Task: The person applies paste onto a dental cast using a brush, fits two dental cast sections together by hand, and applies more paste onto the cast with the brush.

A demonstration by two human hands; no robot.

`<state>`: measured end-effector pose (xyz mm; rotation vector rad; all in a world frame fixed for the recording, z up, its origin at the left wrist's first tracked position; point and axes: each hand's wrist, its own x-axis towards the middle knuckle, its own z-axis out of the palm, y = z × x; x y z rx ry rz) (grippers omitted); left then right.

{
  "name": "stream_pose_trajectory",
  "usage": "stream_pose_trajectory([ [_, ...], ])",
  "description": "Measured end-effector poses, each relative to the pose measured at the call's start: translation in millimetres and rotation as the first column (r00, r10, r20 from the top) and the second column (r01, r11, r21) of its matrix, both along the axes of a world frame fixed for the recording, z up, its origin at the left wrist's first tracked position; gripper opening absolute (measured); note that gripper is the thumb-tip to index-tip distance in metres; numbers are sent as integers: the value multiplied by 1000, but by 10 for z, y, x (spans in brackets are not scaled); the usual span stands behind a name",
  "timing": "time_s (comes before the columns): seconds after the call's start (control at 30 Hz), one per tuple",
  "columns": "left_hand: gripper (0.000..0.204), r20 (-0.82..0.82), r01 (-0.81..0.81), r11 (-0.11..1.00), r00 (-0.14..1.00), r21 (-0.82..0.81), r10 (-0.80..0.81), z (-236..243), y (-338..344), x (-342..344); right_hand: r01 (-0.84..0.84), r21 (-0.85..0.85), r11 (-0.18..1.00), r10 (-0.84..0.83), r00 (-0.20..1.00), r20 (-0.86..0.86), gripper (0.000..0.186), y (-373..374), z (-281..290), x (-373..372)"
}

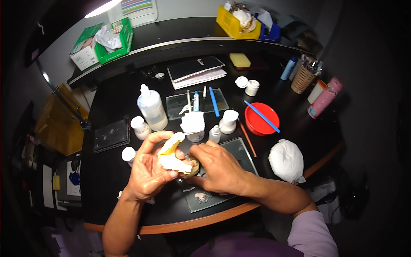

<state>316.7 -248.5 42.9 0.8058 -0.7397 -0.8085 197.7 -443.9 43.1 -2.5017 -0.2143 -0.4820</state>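
My left hand (146,169) is closed around a pale cream-yellow plaster cast (172,157), shaped like a dental model and brightly lit. Close beside it, my right hand (220,165) has its fingers curled over a darker yellowish piece (194,170), which looks like a second plaster cast. Much of that piece is hidden by the fingers. Both hands are above the near part of the desk, over a glass plate (227,195). Small pinkish crumbs (202,197) lie on this plate below the right hand.
Beyond the hands stand a squeeze bottle (153,109), a white jar (228,122), a small dropper bottle (215,134) and a tub topped with white tissues (192,124). A red bowl (257,126) with a blue stick (262,115) and a white bag (286,160) are at right.
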Motion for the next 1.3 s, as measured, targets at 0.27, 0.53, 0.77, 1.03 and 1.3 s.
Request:
stream_pose_trajectory([
  [0.27, 84, 40, -55, 998, 998, 10, 54, 55, -91, -33, -73, -77, 994, 76, 996, 44, 62, -218, 182, -106],
  [0.53, 84, 82, -115, 992, 990, 49, 111, 97, -56, -52, 452, -105, 886, -458, 888, -42, 6, -949, 515, -682],
  [0.77, 75, 142, -103, 994, 985, 33, 97, 45, -20, -43, 576, -279, 769, -630, 756, -177, 10, -878, 132, -516],
  [1.03, 75, 161, -2, 1000, 987, 10, 0, 85, -108, -136, 626, -222, 747, -657, 746, -106, 10, -868, 176, -675],
  [1.3, 73, 152, -65, 998, 986, -3, 65, 44, -78, -119, 571, 74, 817, -575, 817, 45, 12, -886, 668, -1014],
])
